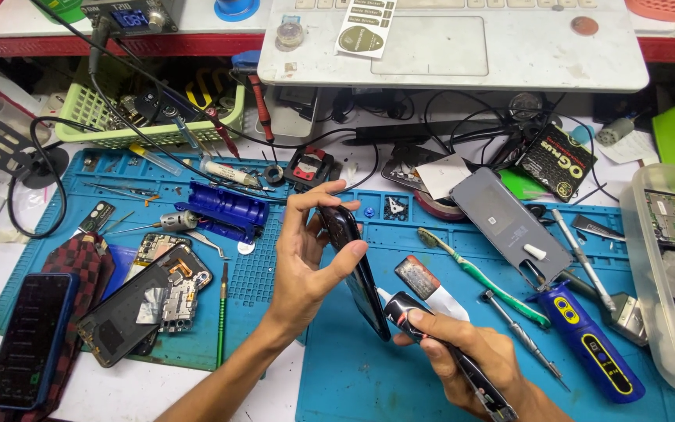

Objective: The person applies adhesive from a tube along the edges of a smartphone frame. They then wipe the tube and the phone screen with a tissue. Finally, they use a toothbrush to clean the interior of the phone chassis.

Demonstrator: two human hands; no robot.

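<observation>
My left hand [306, 258] clamps the black phone [355, 270] edge-on; my right hand [462, 352] grips a glue tube [423, 324], nozzle touching it.

A single head-worn camera looks steeply down and forward from close above the worktop [158, 387]. The blue mat [369, 375] fills the centre, and a laptop [462, 55] edges the far top.
</observation>
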